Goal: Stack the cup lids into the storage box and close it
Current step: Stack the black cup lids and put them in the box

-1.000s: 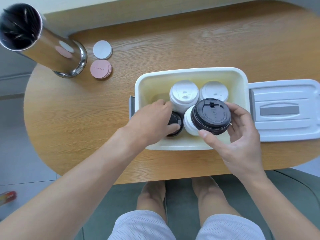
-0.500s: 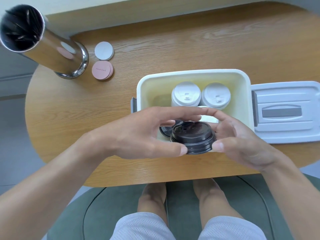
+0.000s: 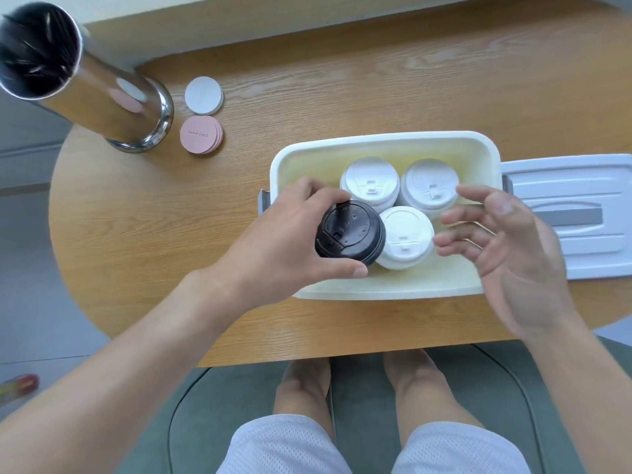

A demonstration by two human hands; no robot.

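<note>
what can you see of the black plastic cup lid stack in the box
The black plastic cup lid stack is round, glossy and dark, its top lid showing a raised rim, a sip tab and embossed marks. It sits upright in the front left part of the cream plastic storage box, beside a white lid stack. The left hand grips its sides with thumb in front and fingers behind. The right hand is open, off it.

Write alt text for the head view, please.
The left hand holds a stack of black lids in an open white box beside three white lid stacks. The right hand hovers open; the box cover lies on the table.
</note>
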